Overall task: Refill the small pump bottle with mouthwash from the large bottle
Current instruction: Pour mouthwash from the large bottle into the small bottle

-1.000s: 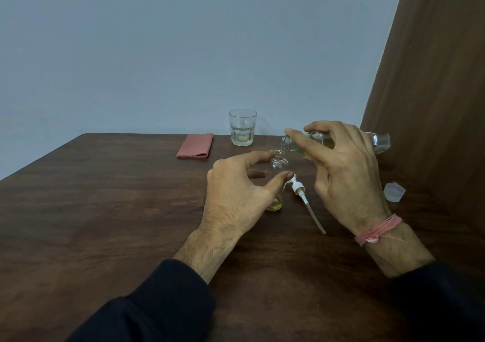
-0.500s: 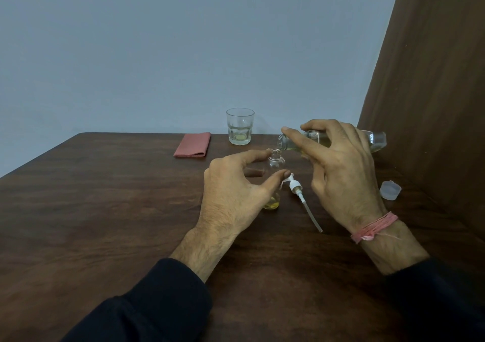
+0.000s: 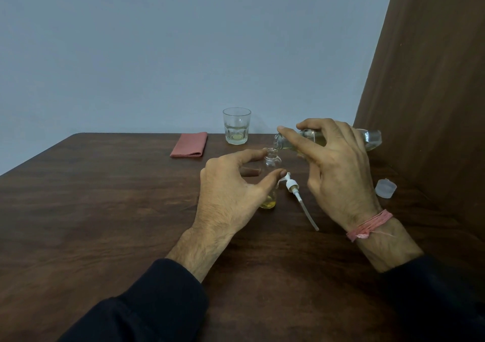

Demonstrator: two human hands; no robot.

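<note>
The small clear bottle (image 3: pixel 272 163) stands upright on the brown table (image 3: pixel 105 210), uncapped, with a little yellow liquid at its bottom. My left hand (image 3: pixel 231 192) holds it between thumb and fingers. My right hand (image 3: pixel 338 173) grips the large clear bottle (image 3: pixel 370 139), tipped nearly level, its mouth right above the small bottle's neck. The white pump head with its tube (image 3: pixel 296 193) lies on the table between my hands.
A glass (image 3: pixel 236 126) with a little yellowish liquid stands at the back. A folded pink cloth (image 3: pixel 189 144) lies left of it. A clear cap (image 3: pixel 385 188) sits at the right, near a brown panel (image 3: pixel 433 79).
Both hands and the two bottles keep almost the same pose; the large bottle's mouth stays over the small bottle's neck.
</note>
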